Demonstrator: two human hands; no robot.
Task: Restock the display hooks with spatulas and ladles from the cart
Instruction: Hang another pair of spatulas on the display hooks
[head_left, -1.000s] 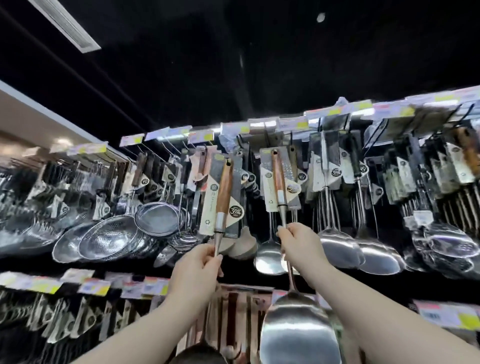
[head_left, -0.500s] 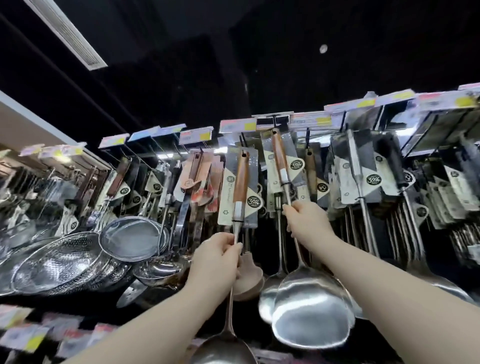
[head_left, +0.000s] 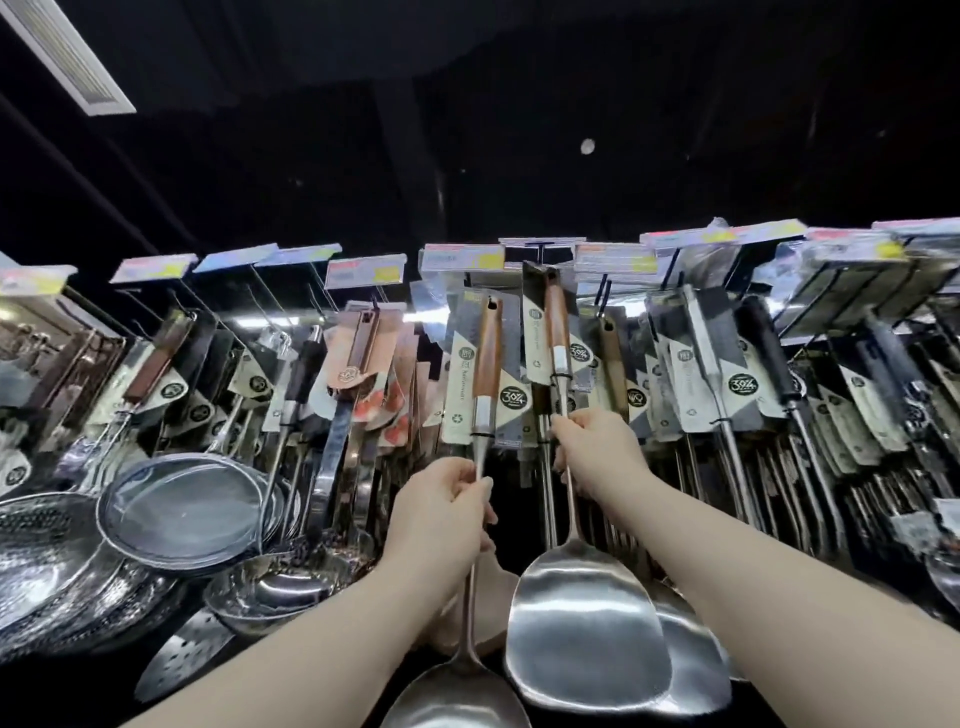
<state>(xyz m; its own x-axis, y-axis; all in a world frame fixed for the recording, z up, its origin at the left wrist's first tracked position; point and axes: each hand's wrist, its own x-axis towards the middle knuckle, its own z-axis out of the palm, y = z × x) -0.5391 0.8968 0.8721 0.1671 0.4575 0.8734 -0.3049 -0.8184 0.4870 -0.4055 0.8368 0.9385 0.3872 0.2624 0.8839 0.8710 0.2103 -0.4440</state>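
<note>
Both hands are raised to the display, each with one piece not yet let go, so the job is in mid-hanging. The right grip (head_left: 597, 452) is closed round the steel shaft of a spatula (head_left: 587, 623). Its wooden handle reaches straight up to just below the row of price tags (head_left: 462, 257), and its broad blade hangs well below them. The left grip (head_left: 441, 514) is closed round the shaft of a wood-handled utensil (head_left: 487, 358) just beside the spatula. The top of its handle stops a little short of the tags, and its head is cut off by the frame edge, so I cannot tell ladle from spatula. Whether either handle end has caught a hook cannot be made out; the spatula looks the nearer to it. The display hooks (head_left: 602, 296) under the tags already carry dense rows of carded utensils on both sides, with strainers (head_left: 182, 512) lower down and to the left, so much of the stocking looks done here. The cart is out of view, so how much remains cannot be judged.
</note>
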